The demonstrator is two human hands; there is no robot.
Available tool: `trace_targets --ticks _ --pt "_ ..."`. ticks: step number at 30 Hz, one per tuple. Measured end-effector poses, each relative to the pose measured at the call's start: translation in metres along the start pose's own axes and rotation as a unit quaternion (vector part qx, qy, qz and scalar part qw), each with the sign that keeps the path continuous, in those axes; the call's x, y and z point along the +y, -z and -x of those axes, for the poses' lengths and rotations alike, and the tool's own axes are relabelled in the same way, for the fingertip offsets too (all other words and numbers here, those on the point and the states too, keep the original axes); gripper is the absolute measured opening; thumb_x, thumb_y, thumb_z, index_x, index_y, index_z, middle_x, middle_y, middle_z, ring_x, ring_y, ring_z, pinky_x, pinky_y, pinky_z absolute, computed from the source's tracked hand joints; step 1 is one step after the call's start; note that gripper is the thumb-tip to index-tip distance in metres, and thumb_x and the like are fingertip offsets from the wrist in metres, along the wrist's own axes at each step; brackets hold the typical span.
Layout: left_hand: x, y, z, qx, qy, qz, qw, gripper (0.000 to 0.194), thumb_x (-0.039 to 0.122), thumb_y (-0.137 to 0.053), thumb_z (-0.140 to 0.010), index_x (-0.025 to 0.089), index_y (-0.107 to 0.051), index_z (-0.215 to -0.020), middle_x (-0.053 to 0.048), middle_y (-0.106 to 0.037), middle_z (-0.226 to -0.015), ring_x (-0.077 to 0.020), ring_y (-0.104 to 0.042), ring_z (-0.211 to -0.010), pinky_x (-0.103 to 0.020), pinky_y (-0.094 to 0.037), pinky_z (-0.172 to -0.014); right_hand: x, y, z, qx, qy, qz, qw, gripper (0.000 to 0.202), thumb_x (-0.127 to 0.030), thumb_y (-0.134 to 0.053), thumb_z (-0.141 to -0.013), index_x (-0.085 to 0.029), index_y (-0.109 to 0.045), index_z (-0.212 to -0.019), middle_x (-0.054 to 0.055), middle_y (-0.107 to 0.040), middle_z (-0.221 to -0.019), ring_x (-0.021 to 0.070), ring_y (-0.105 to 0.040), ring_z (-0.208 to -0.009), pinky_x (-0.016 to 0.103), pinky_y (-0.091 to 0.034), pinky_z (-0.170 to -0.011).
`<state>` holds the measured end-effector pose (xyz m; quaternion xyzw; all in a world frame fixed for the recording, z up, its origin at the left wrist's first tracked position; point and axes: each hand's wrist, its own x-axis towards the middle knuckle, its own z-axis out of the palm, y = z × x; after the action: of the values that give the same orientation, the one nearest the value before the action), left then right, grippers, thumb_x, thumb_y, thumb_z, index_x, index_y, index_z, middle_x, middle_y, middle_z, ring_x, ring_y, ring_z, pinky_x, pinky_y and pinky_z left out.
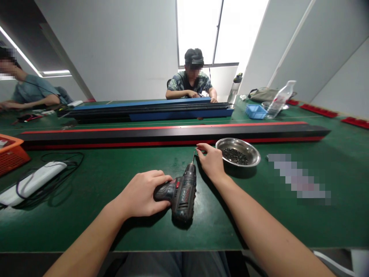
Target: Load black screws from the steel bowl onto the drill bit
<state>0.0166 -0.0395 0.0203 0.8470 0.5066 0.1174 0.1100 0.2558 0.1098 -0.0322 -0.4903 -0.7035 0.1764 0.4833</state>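
Observation:
My left hand (147, 193) is closed round the handle of a black and red power drill (184, 196), whose bit points away from me. Thumb and fingers of my right hand (211, 161) are pinched together beside the tip of the bit; whatever they hold is too small to make out. Just right of that hand is a round metal bowl (254, 154) with small dark pieces (235, 156) in it. Beyond both hands, a long black bar with red edges (173, 134) lies across the green table (129, 234).
An orange basket (11, 157) and a white power strip (34, 182) with cables lie at the left. Farther back are blue and black bars (178, 114), a blue basket (256, 111), a plastic bottle (279, 100) and two people. A blurred strip (298, 179) lies right.

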Motion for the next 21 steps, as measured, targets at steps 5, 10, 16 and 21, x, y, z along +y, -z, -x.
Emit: trace_targets --ticks 5,10,16,21 --pt "0.0001 -0.0003 0.0012 0.004 -0.004 -0.006 1.0 0.046 0.039 -0.072 -0.082 0.028 -0.065 -0.126 -0.003 -0.07 -0.111 -0.0251 -0.067 -0.101 -0.035 -0.051 -0.087 0.0017 -0.0028 0.0003 -0.017 -0.008 -0.004 1.0 0.018 -0.016 -0.07 -0.09 -0.018 -0.079 -0.105 0.008 -0.082 -0.103 0.023 -0.078 -0.096 0.034 -0.059 -0.092" --pt "0.0007 -0.0003 0.0017 0.005 -0.006 -0.01 1.0 0.047 0.04 -0.072 -0.082 0.027 -0.065 -0.126 -0.004 -0.07 -0.11 -0.0252 -0.067 -0.099 -0.035 -0.051 -0.086 0.0016 -0.0046 -0.0007 -0.021 -0.019 -0.016 0.999 0.014 -0.015 -0.071 -0.088 -0.017 -0.079 -0.1 0.008 -0.082 -0.099 0.022 -0.077 -0.091 0.034 -0.059 -0.088" --pt "0.0002 0.0002 0.0021 0.003 -0.013 -0.005 1.0 0.048 0.04 -0.072 -0.081 0.026 -0.065 -0.127 -0.004 -0.07 -0.11 -0.0253 -0.067 -0.1 -0.035 -0.051 -0.087 0.0033 -0.0046 -0.0023 -0.011 -0.03 -0.023 0.999 0.009 -0.018 -0.073 -0.086 -0.017 -0.077 -0.095 0.007 -0.08 -0.091 0.0205 -0.074 -0.082 0.033 -0.057 -0.081" --pt "0.0008 -0.0011 0.0034 -0.004 -0.023 0.007 1.0 0.049 0.037 -0.073 -0.079 0.028 -0.065 -0.127 -0.003 -0.071 -0.11 -0.0247 -0.068 -0.099 -0.035 -0.051 -0.089 0.0051 -0.0049 -0.0038 -0.01 -0.045 -0.033 0.998 0.006 -0.019 -0.074 -0.086 -0.018 -0.076 -0.091 0.005 -0.079 -0.089 0.0195 -0.073 -0.08 0.031 -0.056 -0.079"
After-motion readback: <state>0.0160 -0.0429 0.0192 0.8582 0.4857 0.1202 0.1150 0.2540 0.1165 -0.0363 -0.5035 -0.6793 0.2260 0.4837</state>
